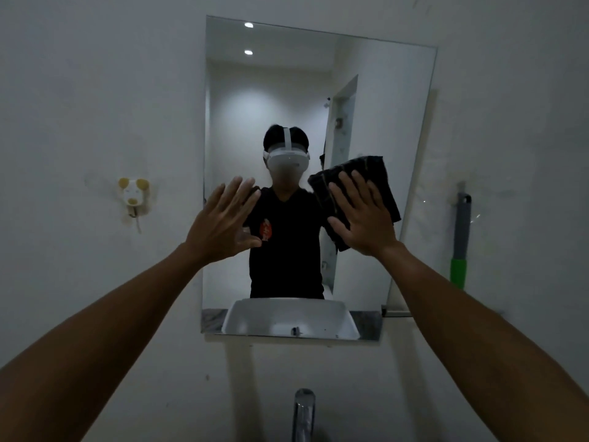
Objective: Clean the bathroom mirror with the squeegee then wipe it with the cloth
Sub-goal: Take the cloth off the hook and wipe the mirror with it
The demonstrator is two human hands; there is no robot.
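On the far wall at left hangs a small animal-shaped hook (133, 196). My left hand (223, 218) is spread, fingers extended, empty, at the left part of the mirror (318, 90); contact with the glass cannot be confirmed. My right hand (361, 215) is spread flat, pressing the dark cloth (379, 173) against the right part of the mirror. The squeegee (461, 237) hangs on the wall at far right, apart from both hands. Risk, in my judgement: bare left-hand contact would smear the glass; uneven palm pressure could let the cloth slip down towards the faucet (304, 413)
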